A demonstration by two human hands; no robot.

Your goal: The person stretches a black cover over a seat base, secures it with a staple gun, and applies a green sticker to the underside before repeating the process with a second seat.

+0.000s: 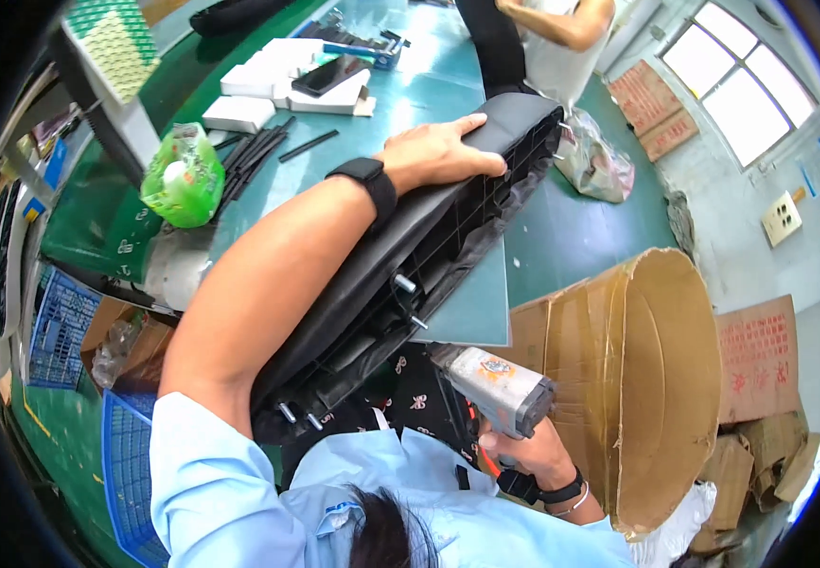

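A long black padded seat [400, 227], like a motorcycle seat, stands tilted on its edge across the table corner and my lap. Its ribbed plastic underside, with several metal bolts sticking out, faces right. My left hand [443, 154] grips its upper part, the thumb at the rim and the other fingers over the black cover. Below the table corner, my right hand [528, 450] is closed round the handle of a silver and grey pneumatic staple gun [500, 383]. The gun's nose is close to the seat's lower edge; I cannot tell whether it touches.
On the green table [410, 90] are white boxes [277, 80], a phone [332, 76], black strips [251, 161] and a green plastic bag [183, 180]. A large cardboard box [618, 379] stands right, blue baskets [126, 473] left. Another person [566, 43] is across the table.
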